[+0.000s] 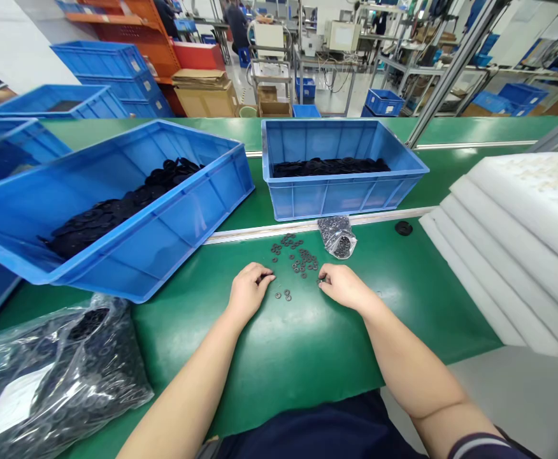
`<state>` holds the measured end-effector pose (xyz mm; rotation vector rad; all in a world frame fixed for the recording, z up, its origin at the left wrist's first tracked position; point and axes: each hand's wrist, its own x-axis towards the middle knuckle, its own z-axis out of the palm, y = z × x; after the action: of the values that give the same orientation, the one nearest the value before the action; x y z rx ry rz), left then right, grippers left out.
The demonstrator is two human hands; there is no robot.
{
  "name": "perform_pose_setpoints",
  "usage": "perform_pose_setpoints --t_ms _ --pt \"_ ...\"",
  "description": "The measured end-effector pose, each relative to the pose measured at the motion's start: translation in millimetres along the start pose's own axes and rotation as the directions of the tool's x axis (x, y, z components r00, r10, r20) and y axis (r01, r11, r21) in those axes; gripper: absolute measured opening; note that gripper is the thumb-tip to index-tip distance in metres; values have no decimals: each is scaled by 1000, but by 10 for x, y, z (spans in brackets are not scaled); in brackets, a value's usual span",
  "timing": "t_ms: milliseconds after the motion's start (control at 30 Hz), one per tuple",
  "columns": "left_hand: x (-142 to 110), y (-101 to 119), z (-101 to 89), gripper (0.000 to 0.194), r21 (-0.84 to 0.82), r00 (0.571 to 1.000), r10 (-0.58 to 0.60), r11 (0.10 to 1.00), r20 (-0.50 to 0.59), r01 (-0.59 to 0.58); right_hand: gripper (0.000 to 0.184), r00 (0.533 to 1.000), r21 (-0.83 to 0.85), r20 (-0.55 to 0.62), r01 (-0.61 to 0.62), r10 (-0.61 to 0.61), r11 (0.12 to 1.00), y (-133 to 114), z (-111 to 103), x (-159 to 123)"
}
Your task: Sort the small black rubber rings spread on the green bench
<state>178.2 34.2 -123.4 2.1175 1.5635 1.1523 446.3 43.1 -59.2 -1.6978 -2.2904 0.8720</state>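
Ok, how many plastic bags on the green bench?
2: a large bag of black rings at the near left edge, and a small bag of washers by the loose pile. Crates could hide more.

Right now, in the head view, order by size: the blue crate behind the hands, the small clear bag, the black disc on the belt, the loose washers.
1. Blue plastic crate
2. Small clear bag
3. Black disc
4. Loose washers: they look alike, so I can't rank them among themselves.
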Motion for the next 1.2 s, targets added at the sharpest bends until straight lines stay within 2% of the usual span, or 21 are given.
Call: perform_pose_setpoints --t_ms 100,167,267,367,433,500,567,633,700,767,867,1000,1100,1200 --pt "-14 -1 8 21 102 998 62 993 22 -64 12 1000 1 3 6 -6 1000 -10 -6 2" --pt "-42 54 11 30 266 992 92 957 84 -112 12 1000 5 3 5 -5 1000 -12 -12 0" --pt "-116 223 13 36 531 978 67 831 199 -165 7 1000 13 2 1 -1 1000 -21 -16 -6" --pt "-194 399 19 34 660 965 -7 731 260 -173 4 1000 2 -7 -3 3 1000 -46 2 -11" --pt "-219 451 25 39 665 961 -52 732 273 -149 4 1000 -26 -24 -2 1 1000 -67 29 -11" --pt "-216 428 26 38 608 962 -61 785 267 -119 5 999 -68 -45 12 -15 998 -86 58 -8" --pt "-201 341 12 34 479 975 -16 873 221 -95 7 998 -110 -56 23 -29 994 -100 77 -5" --pt "-192 223 -25 31 294 991 22 954 132 -61 8 998 -135 -46 25 -31 991 -110 82 -4" --pt "-198 121 -80 30 128 998 -15 992 54 8 10 999 -143 -24 24 -27 989 -121 81 -8" --pt "-220 68 -130 33 64 996 -91 994 20 90 11 999 -147 -16 28 -30 989 -131 83 -16" --pt "-293 118 -126 55 173 994 -100 981 40 91 13 999 -126 -27 39 -42 991 -121 80 -31" --pt "-458 354 73 100 364 977 21 926 214 -100 10 997 30 -55 50 -49 998 25 -15 -24" --pt "-486 509 283 114 412 960 32 899 277 -149 5 971 133 -235 -12 44 991 246 -135 39" --pt "-312 573 457 115 444 962 -39 892 271 -89 7 885 217 -427 -97 184 971 469 -208 147"
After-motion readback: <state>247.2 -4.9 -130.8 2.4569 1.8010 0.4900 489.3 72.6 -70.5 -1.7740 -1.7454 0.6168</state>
